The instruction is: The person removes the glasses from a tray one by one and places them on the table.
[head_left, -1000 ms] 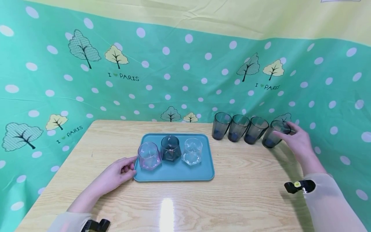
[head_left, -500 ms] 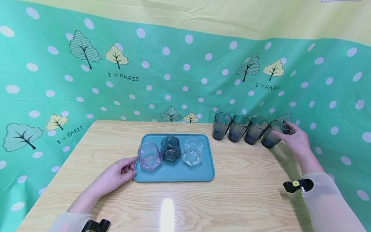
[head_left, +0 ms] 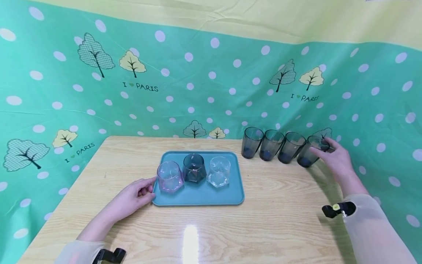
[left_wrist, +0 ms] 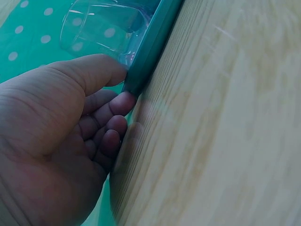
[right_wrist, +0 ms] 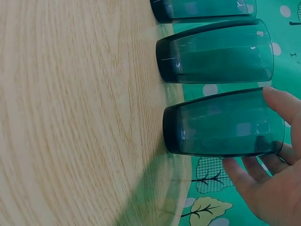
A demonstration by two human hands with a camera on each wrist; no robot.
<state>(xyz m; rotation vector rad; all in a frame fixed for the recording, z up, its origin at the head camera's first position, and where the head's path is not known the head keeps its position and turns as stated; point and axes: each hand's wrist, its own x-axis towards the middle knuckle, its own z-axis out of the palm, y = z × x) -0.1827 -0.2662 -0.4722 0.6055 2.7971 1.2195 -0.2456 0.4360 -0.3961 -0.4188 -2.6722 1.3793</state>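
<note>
My left hand [head_left: 132, 198] pinches the left edge of a blue tray [head_left: 201, 198], thumb at the rim and fingers curled beside it. Three short faceted glasses stand on the tray: a pinkish one [head_left: 170, 181] nearest that hand, a dark grey one [head_left: 194, 171] in the middle and a clear one [head_left: 218, 174]. At the far right, my right hand [head_left: 337, 159] holds a tall dark tumbler [head_left: 306, 157] near its rim. The right wrist view shows the thumb on one side of this tumbler [right_wrist: 221, 125] and the fingers on the other. Its base meets the table.
Three matching dark tumblers stand in a row left of the held one: a near one [head_left: 290, 150], a middle one [head_left: 271, 148] and a far one [head_left: 252, 145]. Behind the wooden table [head_left: 263, 227] hangs a green dotted cloth [head_left: 211, 91], close to the tumblers.
The right hand and its tumbler have shifted very slightly left, closer to the row, then stayed there. The left hand, tray and short glasses have not moved.
</note>
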